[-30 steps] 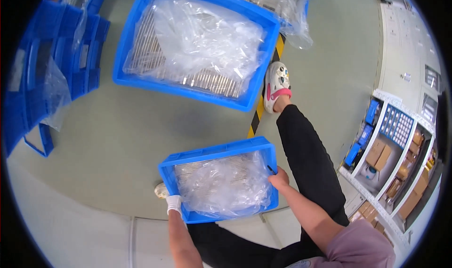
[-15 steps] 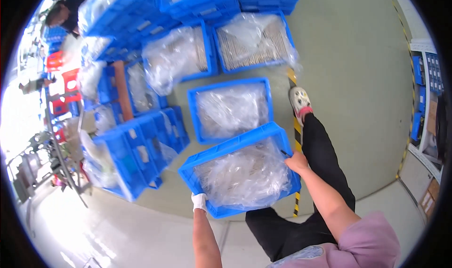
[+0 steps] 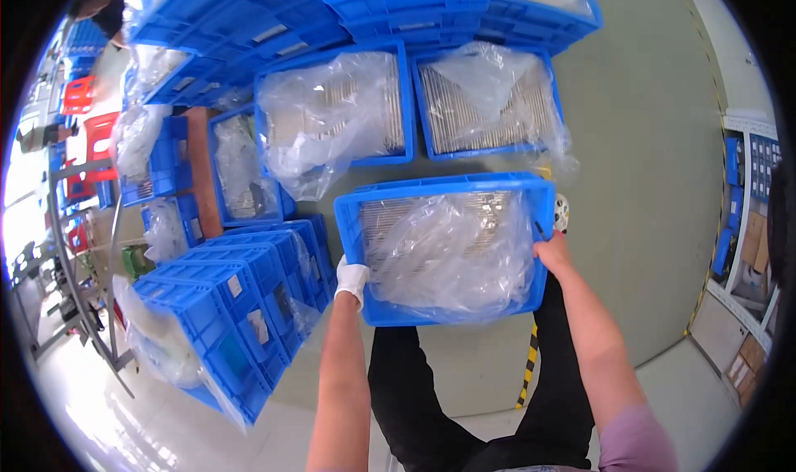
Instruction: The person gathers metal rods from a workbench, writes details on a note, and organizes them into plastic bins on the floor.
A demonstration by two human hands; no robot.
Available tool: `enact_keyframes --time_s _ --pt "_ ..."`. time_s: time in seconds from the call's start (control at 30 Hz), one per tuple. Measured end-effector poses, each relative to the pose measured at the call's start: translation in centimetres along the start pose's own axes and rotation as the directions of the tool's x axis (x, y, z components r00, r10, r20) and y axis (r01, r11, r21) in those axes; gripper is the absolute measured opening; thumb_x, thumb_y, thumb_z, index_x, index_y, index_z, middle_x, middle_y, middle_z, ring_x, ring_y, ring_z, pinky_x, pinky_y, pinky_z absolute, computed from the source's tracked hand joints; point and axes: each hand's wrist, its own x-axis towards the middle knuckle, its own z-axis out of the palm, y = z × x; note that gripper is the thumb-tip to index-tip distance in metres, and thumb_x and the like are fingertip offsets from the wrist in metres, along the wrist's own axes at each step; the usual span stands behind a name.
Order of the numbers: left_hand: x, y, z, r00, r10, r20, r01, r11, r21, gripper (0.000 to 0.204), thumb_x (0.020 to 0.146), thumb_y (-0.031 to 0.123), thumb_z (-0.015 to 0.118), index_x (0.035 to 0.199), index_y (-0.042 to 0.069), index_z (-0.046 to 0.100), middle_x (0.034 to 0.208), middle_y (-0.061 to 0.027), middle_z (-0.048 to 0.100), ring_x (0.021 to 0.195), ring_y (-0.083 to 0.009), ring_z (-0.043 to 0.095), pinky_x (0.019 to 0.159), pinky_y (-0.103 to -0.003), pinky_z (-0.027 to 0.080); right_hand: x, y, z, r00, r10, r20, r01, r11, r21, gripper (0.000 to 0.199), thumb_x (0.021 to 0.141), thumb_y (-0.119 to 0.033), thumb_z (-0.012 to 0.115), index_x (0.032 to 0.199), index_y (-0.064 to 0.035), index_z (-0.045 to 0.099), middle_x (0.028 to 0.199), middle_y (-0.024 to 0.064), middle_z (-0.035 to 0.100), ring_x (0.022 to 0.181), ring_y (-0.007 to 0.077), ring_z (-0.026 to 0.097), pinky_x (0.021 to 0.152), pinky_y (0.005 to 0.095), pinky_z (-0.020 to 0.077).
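A blue plastic crate hangs between my hands, with a crumpled clear plastic bag over rows of thin, light-coloured pieces packed on edge. My left hand, in a white glove, is closed on its left side. On the right side my bare right hand grips the crate wall; a thin dark thing shows at its fingertips, too small to name. Whatever stands directly beneath the crate is hidden by it.
Two bagged blue crates, one far left and one far right, stand beyond mine, with taller stacks behind. More stacked crates are at the left. Striped floor tape runs by my right leg. A shelf stands far right.
The crate in my hands has moved forward, away from my body, and turned from tilted to nearly straight. It now covers the bagged crate that showed on the floor before.
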Motion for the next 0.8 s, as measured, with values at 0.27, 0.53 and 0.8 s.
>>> enact_keyframes --time_s 0.27,0.53,0.8 --pt "0.6 -2.4 -0.5 0.984 -0.160 -0.075 0.167 0.981 0.096 0.036 0.066 -0.011 0.045 0.094 0.007 0.058 0.068 -0.0009 0.054 0.056 -0.0135 0.051 0.050 -0.028 0.040 -1.7 0.1 1.1 0.988 0.039 0.152 -0.027 0.996 -0.084 0.045 0.058 -0.020 0.061 0.101 -0.0088 0.060 0.092 0.0174 0.063 0.087 0.0321 0.060 0.076 0.0380 0.0463" --pt "2.1 -2.5 -1.7 0.987 -0.147 -0.064 0.157 0.967 0.201 0.035 0.063 -0.012 0.049 0.090 0.007 0.057 0.072 0.0004 0.053 0.062 -0.0130 0.050 0.056 -0.027 0.040 -1.1 -1.3 1.6 0.972 0.006 0.234 0.004 0.999 -0.042 0.049 0.062 -0.018 0.060 0.110 -0.0089 0.055 0.100 0.0169 0.061 0.093 0.0315 0.059 0.080 0.0379 0.0451" --pt "-1.6 -1.9 -6.6 0.994 -0.006 -0.114 0.028 0.980 0.196 0.065 0.070 0.001 0.060 0.130 0.005 0.034 0.121 -0.0126 0.046 0.098 -0.0211 0.052 0.084 -0.032 0.043 -3.5 -5.2 -3.2 0.970 -0.051 0.237 0.111 0.962 -0.248 0.048 0.065 -0.029 0.064 0.109 -0.0098 0.054 0.102 0.0156 0.059 0.095 0.0296 0.058 0.080 0.0383 0.0455"
